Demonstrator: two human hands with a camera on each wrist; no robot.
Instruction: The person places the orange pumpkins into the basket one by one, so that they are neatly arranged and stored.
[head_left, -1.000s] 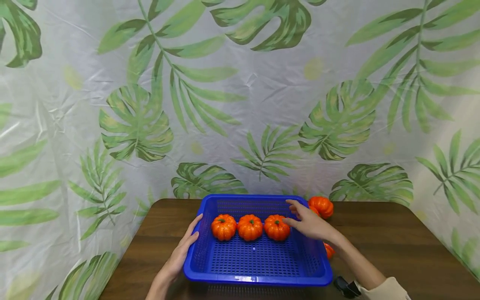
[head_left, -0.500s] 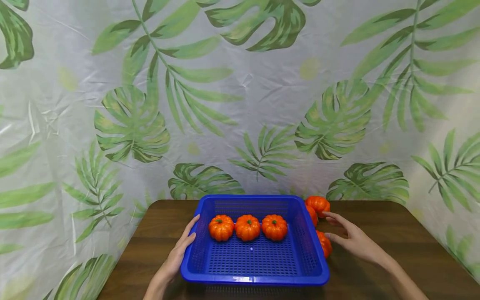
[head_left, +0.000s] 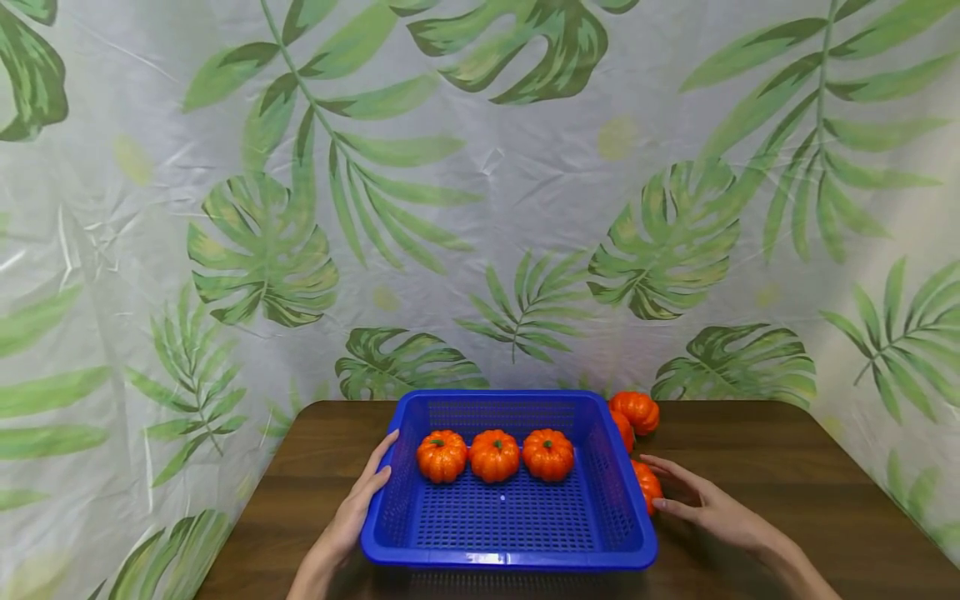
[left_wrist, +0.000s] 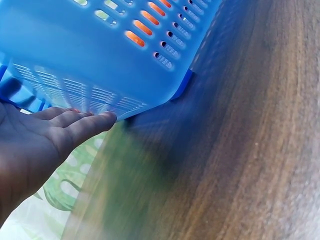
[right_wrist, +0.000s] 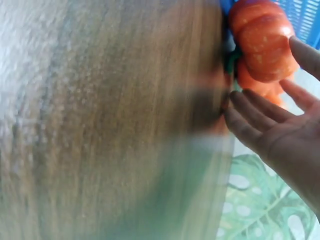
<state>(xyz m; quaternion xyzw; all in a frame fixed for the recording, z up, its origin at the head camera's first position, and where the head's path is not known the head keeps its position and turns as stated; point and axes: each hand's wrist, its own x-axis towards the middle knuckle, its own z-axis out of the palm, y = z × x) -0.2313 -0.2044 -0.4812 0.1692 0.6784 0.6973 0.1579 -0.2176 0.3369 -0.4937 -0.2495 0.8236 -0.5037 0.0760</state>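
At the bottom centre of the frame, a blue plastic basket [head_left: 510, 560] stands on a dark wooden table [head_left: 757, 442], three orange pumpkins [head_left: 494, 455] in a row across its upper half, green stems up. At the basket's left edge, a person's left hand [head_left: 348, 512] rests nearly straight fingers on the side, its grip flat and loose. At lower right, the right hand [head_left: 716, 510] spreads thumb and fingers about a fourth pumpkin [head_left: 647, 486], just outside the basket; that grip is wide, and firm contact cannot be told. Two further pumpkins [head_left: 636, 412] sit above it, before a leaf-print backdrop [head_left: 480, 217].
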